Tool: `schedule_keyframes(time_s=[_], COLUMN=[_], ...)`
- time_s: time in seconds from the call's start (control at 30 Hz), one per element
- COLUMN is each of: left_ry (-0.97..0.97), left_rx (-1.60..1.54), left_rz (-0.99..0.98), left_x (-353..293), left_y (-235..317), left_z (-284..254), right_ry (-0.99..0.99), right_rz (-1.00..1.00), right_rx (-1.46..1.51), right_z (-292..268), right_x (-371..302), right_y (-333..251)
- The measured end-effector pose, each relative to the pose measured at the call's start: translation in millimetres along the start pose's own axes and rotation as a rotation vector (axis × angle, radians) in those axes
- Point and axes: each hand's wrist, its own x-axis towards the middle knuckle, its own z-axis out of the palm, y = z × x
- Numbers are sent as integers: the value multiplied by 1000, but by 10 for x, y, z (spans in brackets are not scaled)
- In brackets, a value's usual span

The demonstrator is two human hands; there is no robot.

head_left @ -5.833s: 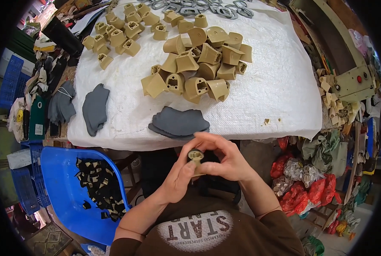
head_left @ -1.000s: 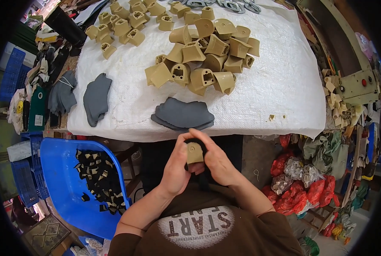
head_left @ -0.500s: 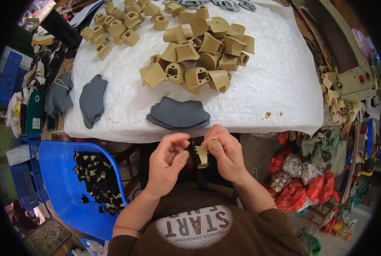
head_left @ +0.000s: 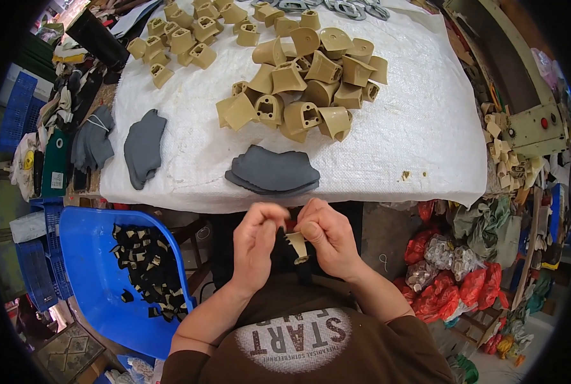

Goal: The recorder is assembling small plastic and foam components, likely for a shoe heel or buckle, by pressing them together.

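Over my lap, just off the table's front edge, my right hand (head_left: pixel 330 237) pinches a beige shoe heel (head_left: pixel 299 248) at its wide end. The heel's narrow end slants down toward my shirt, and a dark jagged edge runs along its left side. My left hand (head_left: pixel 252 246) is beside it, fingers curled together and slightly blurred. A small black bit shows at its fingertips; what it grips is mostly hidden. Straight ahead on the table lies a stack of dark grey curved cut pieces (head_left: pixel 273 169). Behind that is a heap of bare beige heels (head_left: pixel 288 78).
White woven sheeting (head_left: pixel 420 141) covers the table. More grey pieces (head_left: pixel 143 150) lie at its left, more heels (head_left: pixel 182 40) at the back. A blue basin (head_left: pixel 93 301) on my left holds black-and-beige pieces. Red plastic bags (head_left: pixel 439 294) are piled at right.
The heel has tilted, its narrow end swinging right. My left hand has risen slightly, its fingers drawn closer together. The table scene has shifted a little to the right in view.
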Motion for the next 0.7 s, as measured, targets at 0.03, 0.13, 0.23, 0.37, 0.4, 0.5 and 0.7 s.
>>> schedule_keyframes(time_s=[0.03,0.13,0.23,0.37,0.4,0.5,0.7], left_ry=[-16,-182,-197,-266,-287,-229,-217], left_rx=[65,445,92,-35,-20,-54,71], left_rz=[46,212,-14,-42,-28,-115,-95], left_x=[-14,-76,-90,-62,-64,-90,-132], left_y=[17,27,85,191,196,235,232], left_z=[28,-38,-101,-203,-212,-158,-306], right_ry=[10,117,126,-178,-181,-196,-143], right_rz=[19,27,18,205,205,269,268], right_rx=[16,-30,52,398,398,454,254], right_z=[-10,17,-11,-199,-197,-202,-70], right_x=[-2,5,55,61,64,75,92], right_y=[12,9,-16,-43,-51,-92,-167])
